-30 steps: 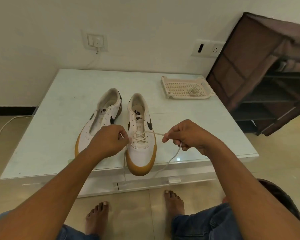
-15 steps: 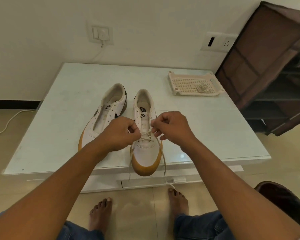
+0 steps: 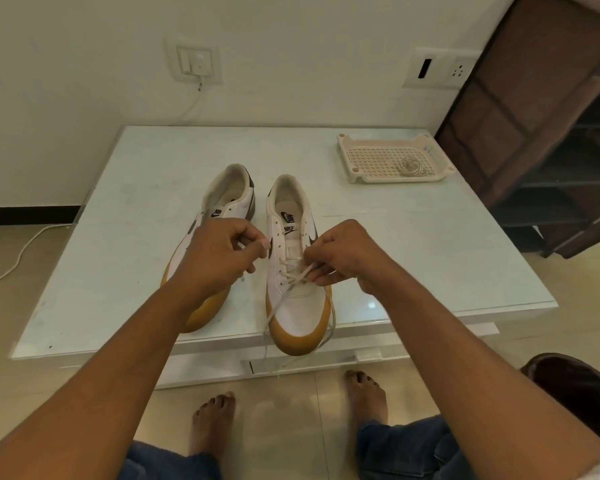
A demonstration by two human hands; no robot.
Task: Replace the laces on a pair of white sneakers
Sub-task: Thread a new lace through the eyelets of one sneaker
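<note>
Two white sneakers with tan soles stand side by side on the glass table, toes toward me. The left sneaker has no lace showing. A white lace is threaded through the lower eyelets of the right sneaker, and both loose ends hang over the table's front edge. My right hand pinches a strand of the lace at the crossing above the toe. My left hand has curled fingers, with thumb and forefinger pinched at the right sneaker's left eyelet edge.
A cream perforated tray at the table's back right holds a coiled lace. A brown fabric shoe rack stands to the right. A white cable runs across the floor at left. My bare feet are under the table's front edge.
My right hand moved from the right of the shoe back in over the eyelets. The lace, earlier pulled taut between my hands, now hangs with both ends loose. The view shifted slightly.
</note>
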